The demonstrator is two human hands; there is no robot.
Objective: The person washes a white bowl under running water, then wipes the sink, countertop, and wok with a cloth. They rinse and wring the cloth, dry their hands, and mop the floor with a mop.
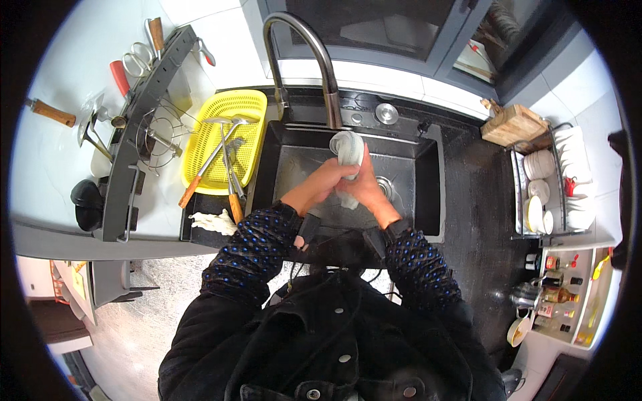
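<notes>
Both of my hands grip a bunched, pale grey-green cloth over the black kitchen sink. My left hand wraps it from the left, and my right hand holds it from the right. The cloth's upper end is folded over, and a loose end hangs below my hands. Right above it is the spout of the curved metal faucet. The round drain is partly hidden behind my right hand.
Left of the sink, a yellow plastic basket holds wood-handled utensils, with a whitish cloth below it. A utensil rail runs along the left wall. On the right stand wooden cutting boards, a dish rack and a shelf of bottles.
</notes>
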